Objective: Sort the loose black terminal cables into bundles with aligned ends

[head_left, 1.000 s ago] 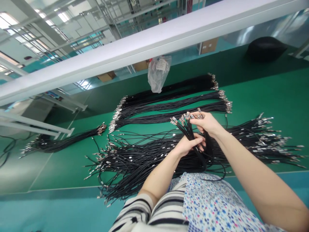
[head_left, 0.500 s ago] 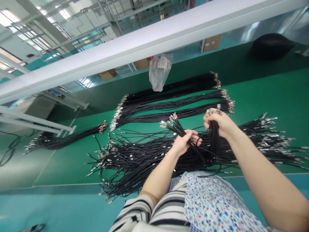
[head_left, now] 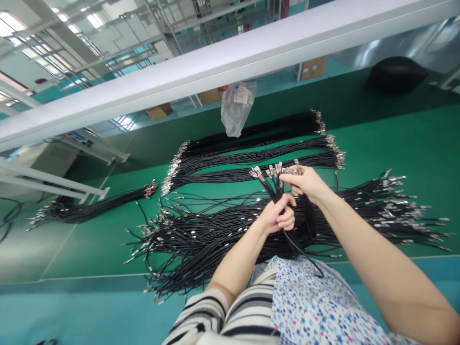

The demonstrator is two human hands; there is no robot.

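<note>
My left hand (head_left: pixel 278 214) is closed round a bunch of black cables (head_left: pixel 272 188) whose metal-tipped ends stick up and fan out above the fist. Close to its right, my right hand (head_left: pixel 304 183) grips another group of cables (head_left: pixel 307 215) just below their metal ends, and these hang down from the fingers. The fingers of the right hand reach the tips of the left bunch; whether they pinch one of them I cannot tell. Below both hands lies a wide loose pile of the same cables (head_left: pixel 212 230), its ends spread to left and right.
Neat rows of cables (head_left: pixel 230 158) lie farther back on the green table (head_left: pixel 381 139). A smaller bundle (head_left: pixel 104 203) is at the left. A clear plastic bag (head_left: pixel 235 112) hangs from the white beam (head_left: pixel 215 67). A black rounded object (head_left: pixel 397 74) sits back right.
Half a second ago my right hand stood apart to the right with its cables; it has come back against the left bunch. The left fingers, partly spread then, are now curled round their cables.
</note>
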